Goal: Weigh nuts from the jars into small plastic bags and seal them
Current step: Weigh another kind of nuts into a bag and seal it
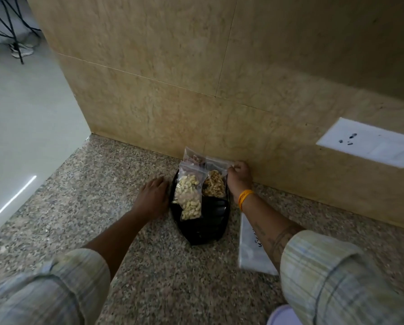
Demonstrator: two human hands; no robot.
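Note:
A black tray [205, 233] lies on the granite counter against the wall. On it rest a clear bag of cashews [188, 198], a clear bag of walnuts [214, 186] and, behind them, a third bag with darker nuts [192, 158]. My right hand [239, 178] pinches the top right corner of the walnut bag. My left hand [153, 195] lies flat on the counter, fingers touching the tray's left edge, holding nothing.
A stack of clear plastic bags [252, 245] lies under my right forearm. A pale lid [281, 316] shows at the bottom edge. The tiled wall carries a white socket plate [369, 141]. The counter ends at the left, with floor and a chair leg [18, 43] beyond.

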